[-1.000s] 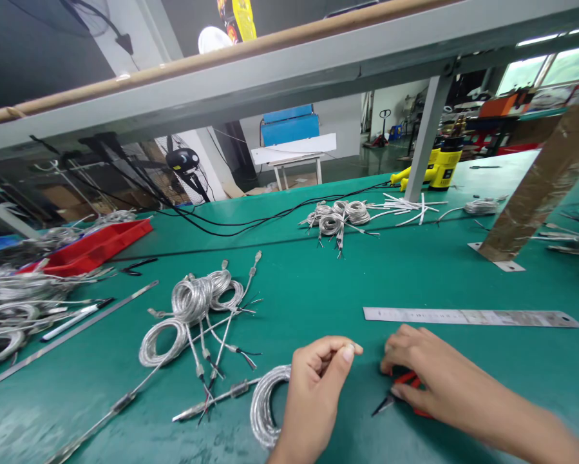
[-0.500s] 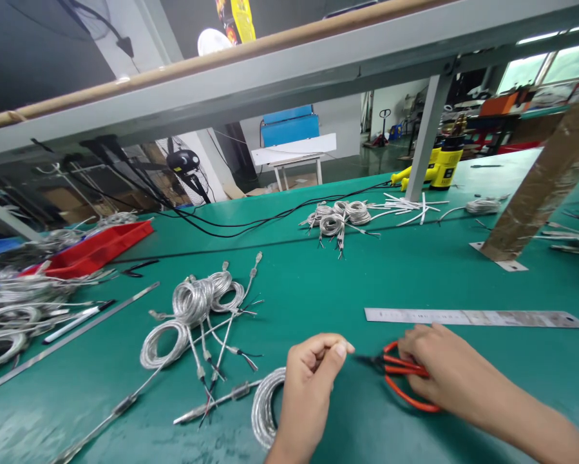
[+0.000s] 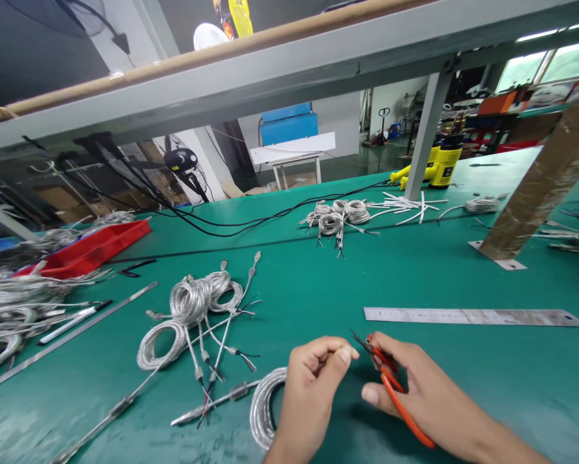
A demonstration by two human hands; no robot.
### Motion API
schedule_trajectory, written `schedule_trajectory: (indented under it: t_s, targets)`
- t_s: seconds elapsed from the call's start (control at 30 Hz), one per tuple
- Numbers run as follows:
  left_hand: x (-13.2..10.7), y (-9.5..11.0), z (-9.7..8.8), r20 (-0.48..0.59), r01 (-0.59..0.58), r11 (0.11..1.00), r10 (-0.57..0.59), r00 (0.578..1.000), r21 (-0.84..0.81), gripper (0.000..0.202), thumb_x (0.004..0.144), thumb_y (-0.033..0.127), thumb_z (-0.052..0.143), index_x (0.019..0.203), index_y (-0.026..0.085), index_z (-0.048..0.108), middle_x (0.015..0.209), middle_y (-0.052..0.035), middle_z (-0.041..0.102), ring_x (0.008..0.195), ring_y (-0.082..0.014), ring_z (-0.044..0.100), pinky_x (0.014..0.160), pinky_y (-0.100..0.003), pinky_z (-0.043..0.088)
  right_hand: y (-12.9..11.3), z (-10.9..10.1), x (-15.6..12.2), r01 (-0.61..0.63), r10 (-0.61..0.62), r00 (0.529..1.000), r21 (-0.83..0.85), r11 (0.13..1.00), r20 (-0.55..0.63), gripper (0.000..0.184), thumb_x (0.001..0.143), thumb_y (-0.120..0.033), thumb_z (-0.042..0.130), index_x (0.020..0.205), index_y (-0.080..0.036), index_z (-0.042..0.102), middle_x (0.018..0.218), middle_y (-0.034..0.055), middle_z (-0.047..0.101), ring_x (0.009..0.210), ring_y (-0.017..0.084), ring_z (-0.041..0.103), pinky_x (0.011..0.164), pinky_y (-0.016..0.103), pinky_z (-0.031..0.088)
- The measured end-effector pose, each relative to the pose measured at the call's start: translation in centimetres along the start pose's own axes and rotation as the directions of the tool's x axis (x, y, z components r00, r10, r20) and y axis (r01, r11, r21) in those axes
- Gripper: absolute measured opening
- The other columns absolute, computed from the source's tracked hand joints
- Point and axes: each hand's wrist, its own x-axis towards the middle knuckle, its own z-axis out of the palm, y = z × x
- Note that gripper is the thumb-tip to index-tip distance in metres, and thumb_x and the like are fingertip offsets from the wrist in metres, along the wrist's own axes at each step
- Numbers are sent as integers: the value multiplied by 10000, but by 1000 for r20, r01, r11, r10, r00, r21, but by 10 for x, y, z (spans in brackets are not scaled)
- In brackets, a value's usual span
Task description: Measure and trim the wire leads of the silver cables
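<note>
orange-handled snips — where do they lie, and which way do they point?

just below the left end of the steel ruler, held in the right hand. their long axis runs slantwise, handles low and toward the person, dark blade tips high and pointing left.

what are the tips nearest?

the left hand — its pinched fingertips sit just beside them, with a small gap between. the right hand is the nearer one, since it's wrapped around the tool.

and the fingers?

the right ones curl closed around the orange grips, thumb pressed below, clamped on the snips. the left thumb and fingers are pressed together, but i can't tell if a thin wire sits between them.

how do the snips look?

slim, with long bright handles and short dark blades — too small to say if the blades are parted.

anything else by the left hand?

a coil of braided silver cable, well left of the ruler's end, against the heel of that hand.
</note>
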Motion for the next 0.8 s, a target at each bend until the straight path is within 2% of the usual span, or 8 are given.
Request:
schedule_trajectory:
  t_s: [0.13, 0.27, 0.8]
  targets:
    - [-1, -1, 0, 20, -4, 1000, 5, 1000, -28, 195, 773, 238, 543, 654, 129, 652, 580, -2, 546, 527, -105, 409, 510, -192, 337, 5, 2, -1, -20, 20, 1000, -19, 1000, 15, 343, 766, -386, 551, 596, -199, 318, 555, -68, 316, 534, 103, 291, 490, 216, 238]
    - [-1, -2, 2, 38, -13, 998, 16, 999, -67, 181, 772, 218, 550, 660, 130, 662, 632, -20, 601, 594, -125, 483, 563, -194, 374, 9, 5, -2, -29, 30, 999, -65, 997, 13, 369, 755, -377, 563, 578, -198, 292, 529, -75, 279, 502, 94, 257, 474, 220, 197]
    - [-1, -4, 1, 39, -25, 996, 29, 999, -87, 169, 769, 205, 561, 649, 138, 659, 600, -3, 586, 544, -102, 455, 524, -179, 365, 11, 3, -2, 14, -16, 1000, -211, 977, -9, 388, 741, -439, 563, 571, -200, 310, 516, -70, 329, 493, 100, 279, 474, 210, 204]
